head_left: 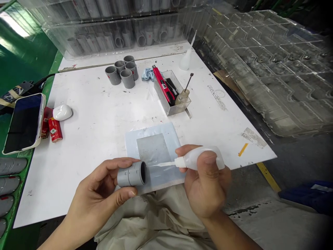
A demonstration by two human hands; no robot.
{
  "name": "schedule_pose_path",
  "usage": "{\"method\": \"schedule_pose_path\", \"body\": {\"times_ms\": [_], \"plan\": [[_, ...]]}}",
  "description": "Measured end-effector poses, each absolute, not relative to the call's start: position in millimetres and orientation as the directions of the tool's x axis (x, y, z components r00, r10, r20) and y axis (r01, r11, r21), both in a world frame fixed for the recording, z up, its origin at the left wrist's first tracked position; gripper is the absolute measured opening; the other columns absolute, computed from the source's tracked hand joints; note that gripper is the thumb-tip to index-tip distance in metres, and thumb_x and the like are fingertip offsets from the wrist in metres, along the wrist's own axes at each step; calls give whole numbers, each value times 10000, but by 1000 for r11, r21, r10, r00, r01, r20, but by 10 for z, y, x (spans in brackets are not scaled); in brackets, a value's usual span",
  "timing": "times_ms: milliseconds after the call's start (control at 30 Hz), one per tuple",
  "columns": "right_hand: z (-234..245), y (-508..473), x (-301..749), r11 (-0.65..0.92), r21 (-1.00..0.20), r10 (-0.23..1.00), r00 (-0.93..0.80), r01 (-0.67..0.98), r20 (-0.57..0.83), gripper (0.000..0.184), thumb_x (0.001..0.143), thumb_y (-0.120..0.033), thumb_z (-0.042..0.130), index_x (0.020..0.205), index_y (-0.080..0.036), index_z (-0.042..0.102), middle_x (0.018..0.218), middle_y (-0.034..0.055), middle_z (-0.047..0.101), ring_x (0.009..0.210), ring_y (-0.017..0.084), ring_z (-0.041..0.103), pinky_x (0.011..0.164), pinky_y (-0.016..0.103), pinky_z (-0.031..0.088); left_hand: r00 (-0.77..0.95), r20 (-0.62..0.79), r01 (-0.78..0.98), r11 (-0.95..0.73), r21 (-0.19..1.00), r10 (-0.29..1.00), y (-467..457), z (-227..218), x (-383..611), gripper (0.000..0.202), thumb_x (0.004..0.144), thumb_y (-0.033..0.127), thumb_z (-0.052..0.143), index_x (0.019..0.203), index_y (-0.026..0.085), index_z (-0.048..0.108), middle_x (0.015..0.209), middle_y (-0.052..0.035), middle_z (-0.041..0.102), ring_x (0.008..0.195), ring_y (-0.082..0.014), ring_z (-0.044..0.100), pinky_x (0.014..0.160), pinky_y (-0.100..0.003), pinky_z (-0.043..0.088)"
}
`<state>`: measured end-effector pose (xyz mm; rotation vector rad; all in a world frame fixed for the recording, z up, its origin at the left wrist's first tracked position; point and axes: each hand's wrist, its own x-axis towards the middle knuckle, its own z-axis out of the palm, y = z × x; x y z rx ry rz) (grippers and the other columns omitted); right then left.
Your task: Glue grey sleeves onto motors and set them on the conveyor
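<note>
My left hand (pixel 101 189) grips a short grey plastic tube (pixel 130 174) between thumb and fingers, tilted on its side with its dark open end facing right. In my right hand (pixel 208 184) is a white squeeze bottle (pixel 200 158), thumb on top, its thin nozzle pointing left. The nozzle tip is close to the tube's open end; whether it touches cannot be made out. Beneath both hands lies a light blue cloth (pixel 131 139) with a grey square pad (pixel 153 147) on it, under clear film.
Several grey tubes (pixel 127 79) stand upright farther back. A clear box (pixel 173 110) holds a red cutter (pixel 162 83) and a small jar (pixel 182 97). Another squeeze bottle (pixel 186 59) stands behind. At left are a phone (pixel 24 121) and white earbud case (pixel 62 112); clear trays (pixel 260 69) at right.
</note>
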<state>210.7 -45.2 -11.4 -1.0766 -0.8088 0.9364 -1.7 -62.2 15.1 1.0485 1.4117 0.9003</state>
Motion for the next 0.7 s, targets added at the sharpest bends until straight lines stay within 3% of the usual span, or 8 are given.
{"method": "schedule_pose_path", "body": {"times_ms": [333, 500, 700], "plan": [[-105, -409, 2065, 189, -955, 914, 396, -228, 87, 370, 1051, -520, 682, 854, -253, 847, 809, 40, 788, 630, 188, 659, 565, 348, 513, 48, -285, 119, 278, 953, 957, -620, 95, -72, 286, 827, 315, 941, 1058, 315, 771, 1306, -19, 796, 1133, -198, 750, 860, -205, 619], [-90, -399, 2056, 185, -961, 912, 400, -204, 91, 388, 1054, -520, 678, 849, -236, 844, 818, 37, 797, 641, 177, 671, 563, 321, 529, 121, -199, 168, 177, 970, 973, -607, 21, -143, 301, 830, 250, 936, 1068, 326, 767, 1305, -18, 800, 1175, -193, 748, 896, -180, 621], [-101, -399, 2072, 178, -967, 920, 380, -181, 98, 370, 1060, -501, 687, 855, -234, 842, 834, 24, 801, 642, 150, 656, 576, 288, 529, 75, -200, 168, 186, 968, 977, -608, 53, -109, 265, 855, 244, 913, 1058, 312, 758, 1311, -19, 792, 1157, -179, 755, 865, -162, 633]]}}
